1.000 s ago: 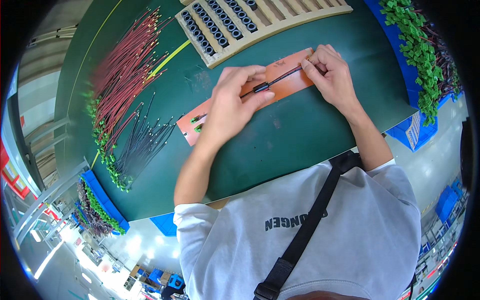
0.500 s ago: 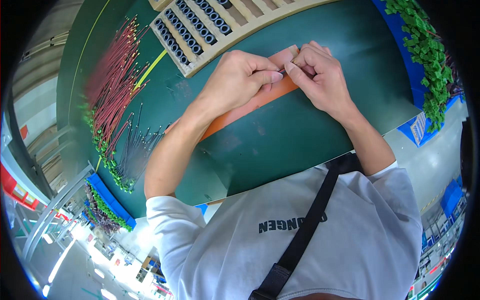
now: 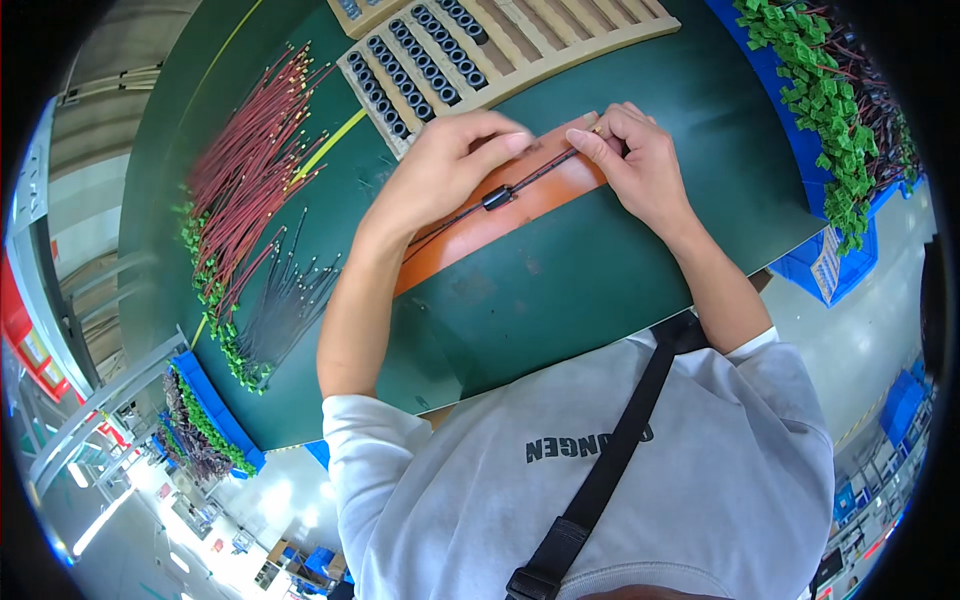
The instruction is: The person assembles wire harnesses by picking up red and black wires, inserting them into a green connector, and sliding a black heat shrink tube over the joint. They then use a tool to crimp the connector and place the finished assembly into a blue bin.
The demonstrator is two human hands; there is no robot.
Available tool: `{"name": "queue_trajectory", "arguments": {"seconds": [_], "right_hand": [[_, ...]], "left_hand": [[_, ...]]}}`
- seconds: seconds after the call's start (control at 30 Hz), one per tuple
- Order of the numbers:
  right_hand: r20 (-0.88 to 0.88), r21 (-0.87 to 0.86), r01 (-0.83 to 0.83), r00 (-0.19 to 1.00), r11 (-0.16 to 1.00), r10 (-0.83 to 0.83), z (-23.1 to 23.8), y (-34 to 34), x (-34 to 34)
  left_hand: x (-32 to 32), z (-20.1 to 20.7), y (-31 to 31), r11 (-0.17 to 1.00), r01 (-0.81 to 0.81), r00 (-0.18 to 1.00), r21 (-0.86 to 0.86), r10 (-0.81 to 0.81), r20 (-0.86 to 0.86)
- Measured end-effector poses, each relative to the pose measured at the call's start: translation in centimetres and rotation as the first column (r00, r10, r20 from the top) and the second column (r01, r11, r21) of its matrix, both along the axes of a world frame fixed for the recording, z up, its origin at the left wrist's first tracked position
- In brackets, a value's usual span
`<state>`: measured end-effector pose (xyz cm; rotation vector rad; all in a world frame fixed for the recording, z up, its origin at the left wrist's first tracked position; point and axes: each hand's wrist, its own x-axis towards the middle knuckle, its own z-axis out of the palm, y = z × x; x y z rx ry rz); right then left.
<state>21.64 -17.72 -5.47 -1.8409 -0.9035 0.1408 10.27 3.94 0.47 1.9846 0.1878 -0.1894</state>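
My right hand is clamped, thumb against fingers, on the far-right end of the black cable, which runs slantwise above the orange board and through a black sleeve near its middle. My left hand hovers above the cable with thumb and forefinger close together; their tips are blurred, so I can't tell whether they pinch anything. To handle this well, I'd hold that right-hand end firmly, let the line lie straight without twisting, and bring my left fingers in gently so the sleeve isn't dragged along. Beyond the board, the tan slotted tray carries rows of black cores in its left slots, while several slots further right hold none. The right blue bin is heaped with green connectors on dark wires; the left blue bin holds similar pieces.
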Motion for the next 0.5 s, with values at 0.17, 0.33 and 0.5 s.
{"name": "queue_trajectory", "arguments": {"seconds": [0.17, 0.33, 0.5], "right_hand": [[-0.034, -0.002, -0.007, 0.999, 1.000, 0.007, -0.4, -0.2, 0.0], [-0.024, 0.009, -0.011, 1.000, 1.000, 0.011, -0.2, -0.1, -0.2], [-0.023, 0.007, -0.010, 1.000, 1.000, 0.010, -0.5, -0.2, -0.1]], "left_hand": [[-4.6, 2.3, -1.2, 0.963, -0.004, 0.998, 0.268, 0.023, -0.066], [-6.7, -1.1, -3.5, 0.894, -0.256, 0.949, 0.367, 0.160, 0.272], [-6.4, -1.3, -3.1, 0.934, -0.257, 0.963, 0.247, 0.225, 0.151]]}}
